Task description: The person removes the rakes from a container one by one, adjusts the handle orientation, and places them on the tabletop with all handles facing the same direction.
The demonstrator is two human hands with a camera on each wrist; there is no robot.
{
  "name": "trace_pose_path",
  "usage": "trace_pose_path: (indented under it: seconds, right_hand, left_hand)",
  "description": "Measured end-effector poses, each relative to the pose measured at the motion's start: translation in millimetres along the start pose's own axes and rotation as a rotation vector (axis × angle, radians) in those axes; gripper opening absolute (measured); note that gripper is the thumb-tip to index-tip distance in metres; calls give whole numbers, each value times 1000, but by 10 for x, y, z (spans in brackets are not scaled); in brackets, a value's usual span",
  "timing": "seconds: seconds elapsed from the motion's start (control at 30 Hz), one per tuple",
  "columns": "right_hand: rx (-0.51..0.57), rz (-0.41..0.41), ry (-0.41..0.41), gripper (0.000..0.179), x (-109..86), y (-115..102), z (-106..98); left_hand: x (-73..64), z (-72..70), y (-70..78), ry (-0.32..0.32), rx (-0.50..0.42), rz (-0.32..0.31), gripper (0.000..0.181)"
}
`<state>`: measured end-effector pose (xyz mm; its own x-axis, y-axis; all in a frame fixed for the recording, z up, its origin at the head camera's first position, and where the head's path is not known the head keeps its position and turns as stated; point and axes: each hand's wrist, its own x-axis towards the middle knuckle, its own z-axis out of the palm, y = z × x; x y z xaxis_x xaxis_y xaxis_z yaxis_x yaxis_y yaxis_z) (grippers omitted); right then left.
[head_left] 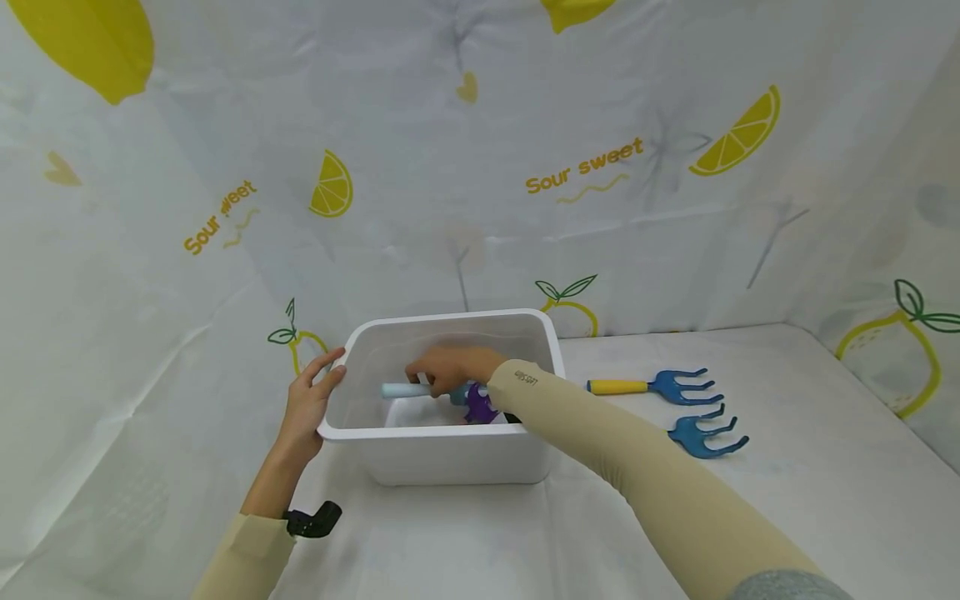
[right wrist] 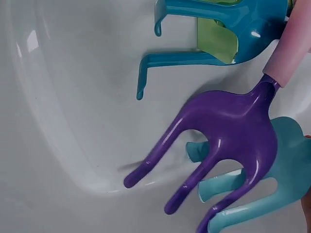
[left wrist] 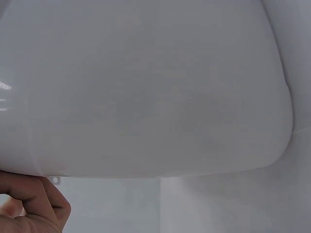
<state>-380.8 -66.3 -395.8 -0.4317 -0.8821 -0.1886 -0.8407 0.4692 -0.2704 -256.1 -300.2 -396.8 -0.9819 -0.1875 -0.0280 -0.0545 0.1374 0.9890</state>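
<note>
A white plastic tub (head_left: 457, 457) stands on the white cloth. My left hand (head_left: 303, 412) grips its left rim; in the left wrist view, bent fingers (left wrist: 43, 201) show at the tub's edge. Reaching inside, my right hand (head_left: 453, 367) holds a hand rake by its pale blue handle (head_left: 403, 390). The right wrist view shows that rake's light teal head (right wrist: 294, 162) partly behind a purple hand rake (right wrist: 238, 121) with a pink handle (right wrist: 291, 46). Above these lies a darker blue-teal rake (right wrist: 257, 31) overlapping a green piece (right wrist: 216, 43).
Right of the tub, a blue hand rake (head_left: 667, 387) with a yellow handle lies on the cloth. Nearer me is a second blue rake (head_left: 701, 437), its handle mostly hidden behind my right sleeve (head_left: 637, 467). A lemon-printed cloth (head_left: 420, 242) hangs close behind the tub.
</note>
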Motion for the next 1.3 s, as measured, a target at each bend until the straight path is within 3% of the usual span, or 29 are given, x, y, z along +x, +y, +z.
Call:
trace_pose_path:
  seconds: [0.73, 0.9, 1.3]
  right_hand:
    - [-227, -49, 212, 30, -59, -104, -186]
    - [-272, -26, 220, 32, -53, -92, -211]
    - [-254, 17, 238, 34, -62, -61, -316]
  left_hand:
    - [-3, 4, 25, 10, -1, -16, 51]
    - [2, -3, 17, 13, 1, -18, 51]
    - [22, -4, 5, 3, -8, -1, 52]
